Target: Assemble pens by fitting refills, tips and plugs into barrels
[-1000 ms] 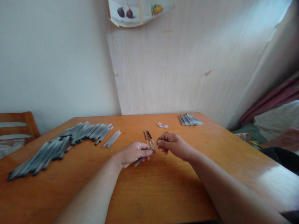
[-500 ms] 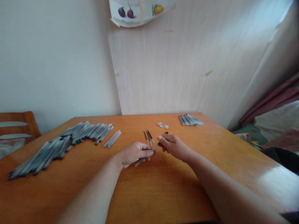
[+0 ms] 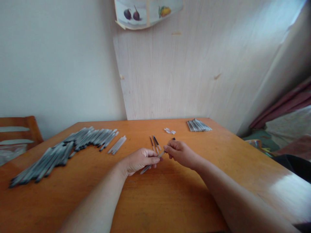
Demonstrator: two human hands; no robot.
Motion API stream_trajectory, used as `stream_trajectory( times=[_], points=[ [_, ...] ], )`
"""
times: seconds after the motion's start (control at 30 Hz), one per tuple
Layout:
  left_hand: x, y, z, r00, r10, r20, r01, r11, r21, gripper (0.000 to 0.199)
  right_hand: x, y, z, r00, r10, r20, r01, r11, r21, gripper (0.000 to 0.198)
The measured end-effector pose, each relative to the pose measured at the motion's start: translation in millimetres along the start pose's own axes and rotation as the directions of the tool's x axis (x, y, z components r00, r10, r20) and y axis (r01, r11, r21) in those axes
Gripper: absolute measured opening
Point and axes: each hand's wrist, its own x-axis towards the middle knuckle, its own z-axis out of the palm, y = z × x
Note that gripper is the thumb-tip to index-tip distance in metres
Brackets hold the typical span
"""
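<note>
So, pen barrel [image 3: 146, 169] is up off the table [image 3: 155, 204], between the hands — long axis diagonal, lower end pointing toward the wearer and left, upper end forward and right. Left hand [image 3: 141, 161] clamped on its middle, thumb on top, fingers curled beneath, forearm in from lower left. Right hand [image 3: 181, 152]: thumb and forefinger pinched at the barrel's upper end, other fingers curled, forearm in from lower right; too small to tell exactly what part is in the pinch. Dark refills [image 3: 155, 142] lie just beyond, roughly pointing away. Small black cap [image 3: 173, 138] sits just past the right knuckles.
</note>
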Motion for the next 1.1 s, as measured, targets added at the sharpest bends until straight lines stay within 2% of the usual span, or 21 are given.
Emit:
stream_trajectory(
  times=[0.07, 0.17, 0.33, 0.47, 0.63, 0.77, 0.93, 1.1],
  points=[
    [0.2, 0.0, 0.1, 1.000, 0.006, 0.001, -0.006, 1.000, 0.002, 0.037, 0.7, 1.6, 0.9, 0.999, -0.032, -0.005, 0.032, 0.999, -0.030, 0.040],
    [0.6, 0.3, -0.1, 1.000, 0.003, 0.000, -0.003, 1.000, 0.002, 0.038, 1.2, 4.0, -0.4, 0.999, -0.035, -0.013, 0.035, 0.999, 0.015, 0.041],
    [0.8, -0.9, -1.3, 1.000, 0.007, -0.010, -0.007, 1.000, 0.004, 0.036, -0.2, 2.3, -4.4, 1.000, 0.018, 0.008, -0.019, 0.983, 0.180, 0.024],
    [0.6, -1.9, -1.7, 1.000, 0.007, -0.006, -0.006, 1.000, 0.006, 0.034, -1.2, -1.7, -3.3, 0.999, 0.032, 0.030, -0.035, 0.993, 0.110, 0.022],
    [0.1, -0.8, -1.3, 1.000, 0.013, 0.003, -0.013, 1.000, 0.017, 0.034, 0.6, 1.3, 2.0, 0.999, -0.017, -0.027, 0.016, 0.998, -0.058, 0.038],
    [0.1, 0.1, -1.5, 1.000, 0.009, 0.003, -0.009, 1.000, 0.004, 0.034, 1.6, 3.4, 1.0, 0.999, -0.026, -0.024, 0.026, 1.000, 0.007, 0.041],
    [0.1, 0.1, -0.7, 1.000, 0.006, -0.010, -0.006, 1.000, -0.009, 0.037, 0.3, 1.9, -4.2, 0.999, 0.038, -0.006, -0.036, 0.982, 0.183, 0.024],
    [-0.5, 1.5, 0.5, 1.000, 0.017, -0.017, -0.017, 1.000, 0.023, 0.038, -0.4, -0.7, -2.5, 0.999, 0.032, 0.012, -0.033, 0.997, 0.069, 0.022]
  ],
)
